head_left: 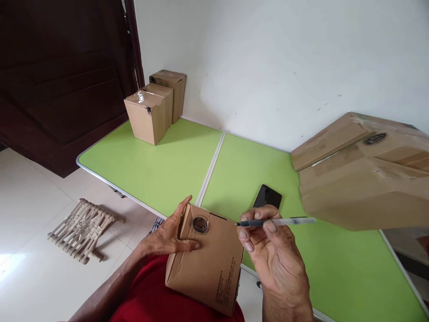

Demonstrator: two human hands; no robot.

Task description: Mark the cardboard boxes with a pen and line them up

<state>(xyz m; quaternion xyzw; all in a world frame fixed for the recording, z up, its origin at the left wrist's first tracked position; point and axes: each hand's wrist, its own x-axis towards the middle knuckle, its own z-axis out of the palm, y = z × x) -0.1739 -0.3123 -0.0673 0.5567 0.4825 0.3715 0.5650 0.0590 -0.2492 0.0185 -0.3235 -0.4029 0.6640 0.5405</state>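
A small cardboard box (211, 264) rests on my lap against the edge of the green table (161, 165). It has a dark round mark (200, 224) near its top. My left hand (170, 235) grips the box's left side, thumb up along the edge and fingers on the face. My right hand (271, 255) pinches a white pen (278, 222) held level, its dark tip pointing left just above the box's top right corner.
A black phone (267, 196) lies on the table behind my right hand. Three taped boxes (154, 107) stand at the far left corner. Large flattened cardboard (362, 174) covers the right side. A woven stool (82, 228) lies on the tiled floor.
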